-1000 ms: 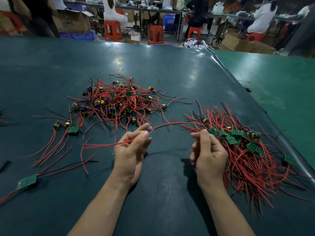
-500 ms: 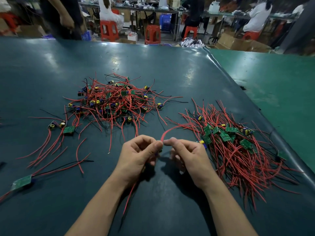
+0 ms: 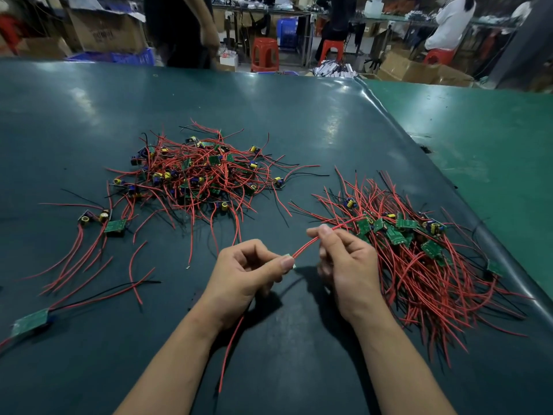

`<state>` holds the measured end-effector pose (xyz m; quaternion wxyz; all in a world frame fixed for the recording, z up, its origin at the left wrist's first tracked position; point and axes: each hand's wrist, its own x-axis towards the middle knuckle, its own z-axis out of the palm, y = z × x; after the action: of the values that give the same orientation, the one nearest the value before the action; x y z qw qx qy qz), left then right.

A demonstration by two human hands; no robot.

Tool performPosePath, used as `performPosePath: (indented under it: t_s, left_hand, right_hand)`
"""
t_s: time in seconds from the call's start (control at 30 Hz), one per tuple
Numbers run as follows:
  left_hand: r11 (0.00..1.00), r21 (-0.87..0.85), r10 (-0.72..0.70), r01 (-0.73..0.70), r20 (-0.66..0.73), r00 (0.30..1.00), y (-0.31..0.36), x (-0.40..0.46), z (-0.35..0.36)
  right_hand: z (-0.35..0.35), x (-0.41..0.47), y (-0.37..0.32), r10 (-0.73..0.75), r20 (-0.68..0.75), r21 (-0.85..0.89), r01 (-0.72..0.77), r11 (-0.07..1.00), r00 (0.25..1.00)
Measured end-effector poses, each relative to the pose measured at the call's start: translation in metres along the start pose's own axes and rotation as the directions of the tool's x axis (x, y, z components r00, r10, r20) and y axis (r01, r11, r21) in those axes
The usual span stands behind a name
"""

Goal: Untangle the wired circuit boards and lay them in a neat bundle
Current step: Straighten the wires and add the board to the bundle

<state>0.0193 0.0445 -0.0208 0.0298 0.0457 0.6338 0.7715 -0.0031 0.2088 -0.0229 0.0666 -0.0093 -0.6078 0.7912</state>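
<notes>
I have one small green circuit board (image 3: 289, 260) pinched at the fingertips of my left hand (image 3: 250, 272), at centre frame just above the dark teal table mat (image 3: 89, 115). My right hand (image 3: 348, 262) pinches that board's red lead wire (image 3: 311, 241) a little further along, thumb and forefinger closed on it. A second red wire (image 3: 230, 351) hangs from under my left hand toward the lower edge of the frame.

Step in hand, by my judgement: straightening one freed board's leads before adding it to the sorted lot. The tangled heap of red-wired boards (image 3: 197, 175) lies in the upper centre, well apart from my hands. The combed bundle of boards with red wires (image 3: 419, 256) lies at centre right, just beside my right hand, boards grouped at the top and wires trailing toward the lower right.

The next move calls for carrying the board right and laying it with its green face among the others, leads running the same way.

Room: bare mat lies between the two piles and below my hands. The bundle's wires reach close to the raised mat edge (image 3: 508, 265) at right; little margin there. Loose wired boards (image 3: 113, 227) sit at centre left, another loose green board (image 3: 30, 322) at lower left.
</notes>
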Motion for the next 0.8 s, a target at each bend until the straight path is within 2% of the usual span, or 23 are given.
performPosePath:
  t_s: [0.13, 0.23, 0.3, 0.37, 0.47, 0.5, 0.6, 0.7, 0.73, 0.8]
  left_hand:
    - [1.0, -0.02, -0.004, 0.004, 0.024, 1.0, -0.001, 0.0, -0.001]
    - [1.0, 0.0, -0.015, 0.015, 0.039, 0.999, -0.002, 0.0, -0.002]
    - [1.0, 0.012, -0.026, 0.025, 0.052, 0.998, -0.002, -0.001, -0.004]
    - [0.999, 0.026, -0.035, 0.034, 0.063, 0.997, -0.002, -0.002, -0.006]
    - [0.999, 0.023, -0.041, 0.039, 0.063, 0.997, -0.002, -0.002, -0.006]
    - [0.999, 0.02, -0.041, 0.04, 0.061, 0.997, -0.002, -0.001, -0.006]
    - [0.999, 0.015, -0.035, 0.034, 0.049, 0.998, -0.001, -0.002, -0.006]
    - [0.999, 0.046, -0.026, 0.024, 0.047, 0.999, 0.0, -0.002, -0.005]
    - [0.998, 0.06, -0.025, 0.022, 0.048, 0.999, 0.0, -0.002, -0.004]
    - [0.997, 0.078, -0.024, 0.021, 0.047, 0.999, -0.001, -0.003, -0.003]
  right_hand:
    - [-0.003, 0.005, -0.002, 0.022, -0.132, 0.14, -0.004, 0.99, 0.991]
    - [-0.002, 0.007, 0.001, 0.067, -0.146, 0.164, -0.043, 0.986, 0.987]
    - [-0.004, 0.008, 0.003, 0.042, -0.114, 0.085, -0.033, 0.996, 0.993]
    - [-0.008, 0.007, 0.004, -0.057, -0.091, -0.105, 0.047, 0.993, 0.994]
    - [-0.016, 0.007, 0.008, -0.262, -0.065, -0.45, 0.206, 0.869, 0.963]
    - [-0.017, 0.007, 0.009, -0.296, -0.058, -0.488, 0.232, 0.842, 0.953]
    - [-0.014, 0.006, 0.012, -0.297, -0.093, -0.454, 0.225, 0.862, 0.95]
    - [-0.013, 0.005, 0.012, -0.418, -0.09, -0.601, 0.285, 0.747, 0.904]
    - [-0.013, 0.005, 0.012, -0.409, -0.113, -0.605, 0.264, 0.751, 0.906]
    - [-0.012, 0.005, 0.011, -0.317, -0.183, -0.518, 0.183, 0.836, 0.931]
